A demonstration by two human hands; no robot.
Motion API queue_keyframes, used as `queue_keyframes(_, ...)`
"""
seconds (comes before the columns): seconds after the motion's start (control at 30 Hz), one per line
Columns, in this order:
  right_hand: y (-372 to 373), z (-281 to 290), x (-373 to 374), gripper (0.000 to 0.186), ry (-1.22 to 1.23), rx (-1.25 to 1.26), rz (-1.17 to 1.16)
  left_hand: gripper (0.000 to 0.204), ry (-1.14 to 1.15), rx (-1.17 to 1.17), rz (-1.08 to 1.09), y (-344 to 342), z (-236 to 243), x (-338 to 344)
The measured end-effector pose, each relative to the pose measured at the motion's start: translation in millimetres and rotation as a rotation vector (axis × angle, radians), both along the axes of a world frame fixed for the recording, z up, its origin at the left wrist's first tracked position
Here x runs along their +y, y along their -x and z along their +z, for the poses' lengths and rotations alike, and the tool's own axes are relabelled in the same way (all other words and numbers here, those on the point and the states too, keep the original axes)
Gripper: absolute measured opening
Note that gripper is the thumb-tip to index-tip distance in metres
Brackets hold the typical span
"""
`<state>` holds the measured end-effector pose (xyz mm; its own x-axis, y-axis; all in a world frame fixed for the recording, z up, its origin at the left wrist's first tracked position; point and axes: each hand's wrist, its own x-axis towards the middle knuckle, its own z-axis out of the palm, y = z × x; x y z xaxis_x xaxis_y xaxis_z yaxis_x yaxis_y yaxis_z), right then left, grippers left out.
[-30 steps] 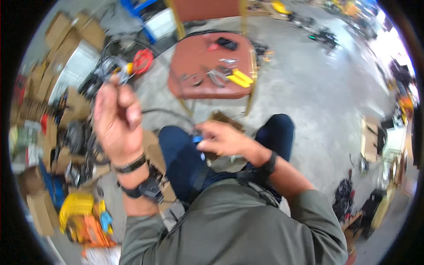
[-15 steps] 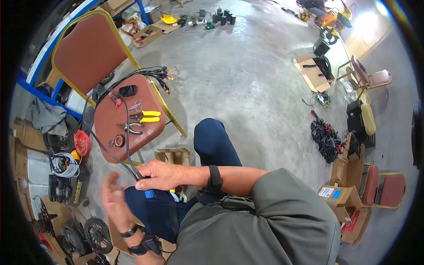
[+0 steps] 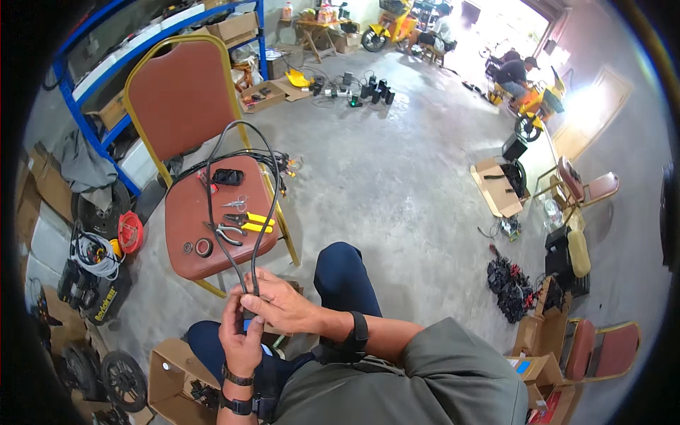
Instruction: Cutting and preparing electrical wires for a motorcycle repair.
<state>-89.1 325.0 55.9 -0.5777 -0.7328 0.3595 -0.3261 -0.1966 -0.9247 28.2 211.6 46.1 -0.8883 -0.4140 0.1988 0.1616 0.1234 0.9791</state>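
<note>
A black cable (image 3: 210,185) stands up in a tall loop in front of the chair, its two strands running down into my hands. My right hand (image 3: 283,306) pinches the strands between thumb and fingers. Touching it, my left hand (image 3: 242,334) closes round the cable just below. The cable's lower ends are hidden by my hands. On the red-brown chair seat (image 3: 185,221) lie yellow-handled pliers (image 3: 258,226), grey-handled pliers (image 3: 230,236), small scissors (image 3: 236,204), a tape roll (image 3: 204,247), a smaller ring (image 3: 188,248) and a black pouch-like item (image 3: 228,176).
A bundle of black cables (image 3: 282,160) with coloured ends lies across the chair's back right. An open cardboard box (image 3: 164,386) stands at my lower left, near wheels (image 3: 124,381). Tangled black wiring (image 3: 507,289) lies on the right floor. People sit beside yellow vehicles far off.
My left hand, blurred and apart before, has come in and closed on the cable beside my right hand. The cable now rises in an upright loop. The view has tilted up.
</note>
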Motion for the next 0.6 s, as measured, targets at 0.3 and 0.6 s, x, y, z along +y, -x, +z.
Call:
queue_keyframes(0.3,-9,-5,-7,0.044,-0.090,-0.119,0.080,0.036,0.138,-0.159,-0.014,-6,-2,-2)
queue_keyframes(0.6,-15,-8,-9,0.038,-0.002,0.110,0.048,0.028,0.174,-0.106,-0.111,-4,-12,-2)
